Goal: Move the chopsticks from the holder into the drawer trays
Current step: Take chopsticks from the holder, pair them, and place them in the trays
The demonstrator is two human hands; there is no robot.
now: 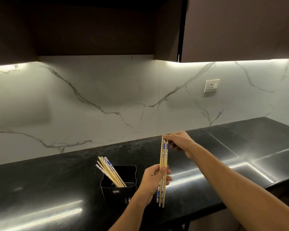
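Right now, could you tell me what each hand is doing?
Left hand: closed around the middle of the chopstick bundle.
Right hand: pinching the top ends of the same bundle.

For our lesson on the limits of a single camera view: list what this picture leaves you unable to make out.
- Head view: the drawer trays, nowhere in the picture.
- The holder's floor: dark inside, with the chopsticks in front.
- Label on the holder: too small to read.
- Exact count of the bundle in the left hand and right hand: sticks overlap.
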